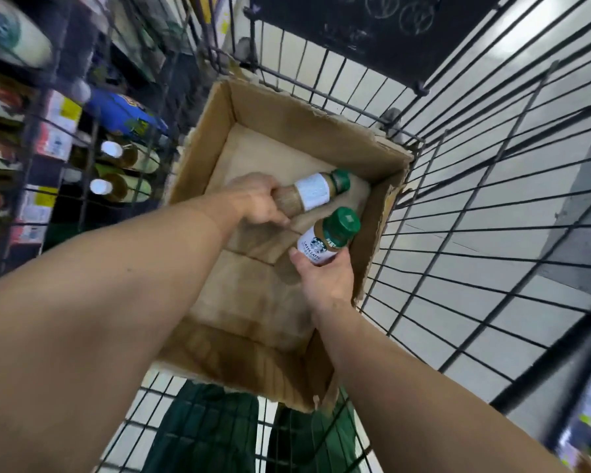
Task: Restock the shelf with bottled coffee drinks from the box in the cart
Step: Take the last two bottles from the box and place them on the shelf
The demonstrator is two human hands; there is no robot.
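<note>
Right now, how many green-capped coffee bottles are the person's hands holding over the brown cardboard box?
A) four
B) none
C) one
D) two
D: the left hand grips one green-capped coffee bottle and the right hand grips another green-capped coffee bottle, both over the brown cardboard box, whose visible floor shows no other bottles.
</note>
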